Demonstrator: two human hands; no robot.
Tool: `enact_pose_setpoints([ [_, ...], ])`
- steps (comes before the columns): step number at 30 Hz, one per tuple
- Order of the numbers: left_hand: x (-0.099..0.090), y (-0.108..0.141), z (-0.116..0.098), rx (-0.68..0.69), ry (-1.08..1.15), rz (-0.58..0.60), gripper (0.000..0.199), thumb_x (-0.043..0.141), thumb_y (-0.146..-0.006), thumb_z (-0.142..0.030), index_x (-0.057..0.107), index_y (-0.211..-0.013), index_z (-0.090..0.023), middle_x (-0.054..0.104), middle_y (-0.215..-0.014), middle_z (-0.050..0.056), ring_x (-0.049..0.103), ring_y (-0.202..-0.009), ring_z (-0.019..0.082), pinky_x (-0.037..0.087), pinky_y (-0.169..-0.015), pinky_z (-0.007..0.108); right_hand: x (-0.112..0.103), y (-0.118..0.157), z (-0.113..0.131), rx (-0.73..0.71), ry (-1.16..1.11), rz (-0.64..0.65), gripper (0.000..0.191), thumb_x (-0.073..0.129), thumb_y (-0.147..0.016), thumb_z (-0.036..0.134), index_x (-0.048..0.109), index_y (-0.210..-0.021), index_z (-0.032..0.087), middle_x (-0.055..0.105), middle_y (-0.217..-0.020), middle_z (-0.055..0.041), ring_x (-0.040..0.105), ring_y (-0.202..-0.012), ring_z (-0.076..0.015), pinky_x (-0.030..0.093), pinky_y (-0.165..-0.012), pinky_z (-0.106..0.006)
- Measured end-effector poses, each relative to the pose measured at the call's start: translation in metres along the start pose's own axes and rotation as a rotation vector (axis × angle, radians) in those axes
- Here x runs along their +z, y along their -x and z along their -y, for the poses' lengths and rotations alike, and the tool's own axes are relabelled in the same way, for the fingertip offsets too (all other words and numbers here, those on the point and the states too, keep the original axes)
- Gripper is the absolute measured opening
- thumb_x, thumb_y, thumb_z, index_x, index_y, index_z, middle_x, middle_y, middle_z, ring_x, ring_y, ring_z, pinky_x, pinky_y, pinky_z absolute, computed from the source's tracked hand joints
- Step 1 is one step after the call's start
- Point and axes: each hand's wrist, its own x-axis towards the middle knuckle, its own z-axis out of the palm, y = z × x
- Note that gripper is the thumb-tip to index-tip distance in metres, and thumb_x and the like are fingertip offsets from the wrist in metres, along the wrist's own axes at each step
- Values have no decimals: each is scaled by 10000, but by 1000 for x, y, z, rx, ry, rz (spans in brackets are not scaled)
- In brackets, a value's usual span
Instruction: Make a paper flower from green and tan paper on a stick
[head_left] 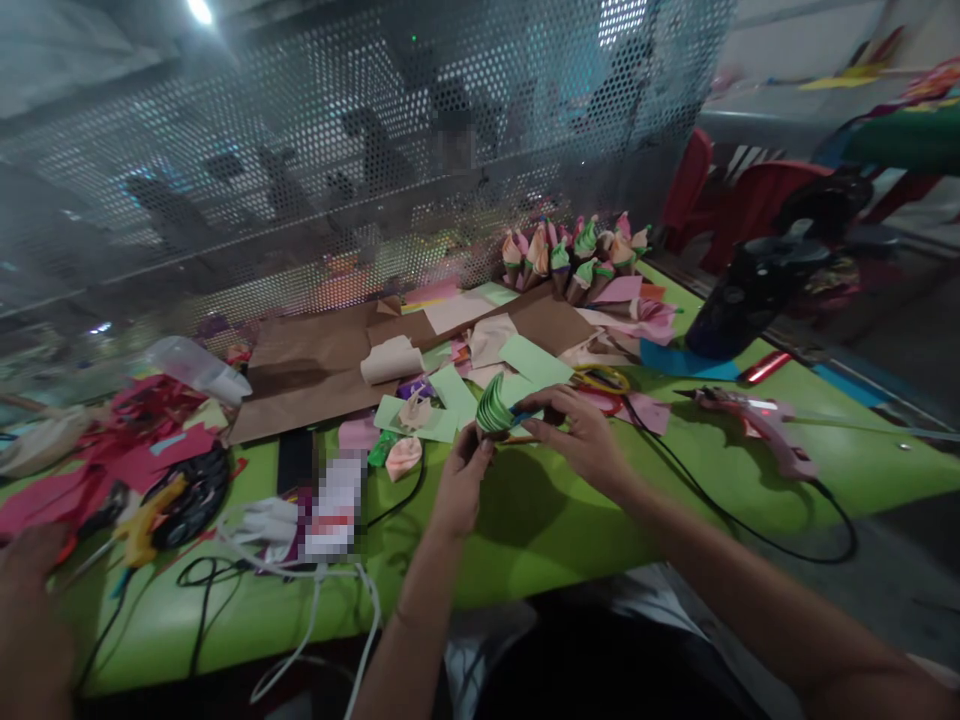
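My left hand [469, 465] is closed around the base of a green ruffled paper swirl [493, 408], shaped like soft-serve ice cream. Just right of the swirl, my right hand [574, 430] pinches a slim item with a blue part [523, 409] against its side; the fingers cover most of that item. Both hands are above the green table [540, 520]. To the left lie a peach paper swirl [404, 457] and a cream paper swirl [415, 409]. Pale green paper sheets [534, 360] lie behind my hands.
At the back stand several paper ice cream cones [559, 260]. A pink glue gun [757, 420] with a trailing cord lies right, near a dark bottle [750, 295]. Left are a yellow-handled glue gun [146, 525], cables, and another person's hand [34, 590]. Perforated metal [337, 180] borders the back.
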Motion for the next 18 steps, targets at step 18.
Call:
enact_pose_setpoints([
  [18,3,-1,-6,-24,-12,30,424,800,-715,-512,710,-1013,-225,733,-1021,40,620,-998,200,479,-895,311,0,-7,-13,-5,-69,111,124,730,-851,358,742,-882,238,650,-890,-37,641,-885,-198,519,-798,-338],
])
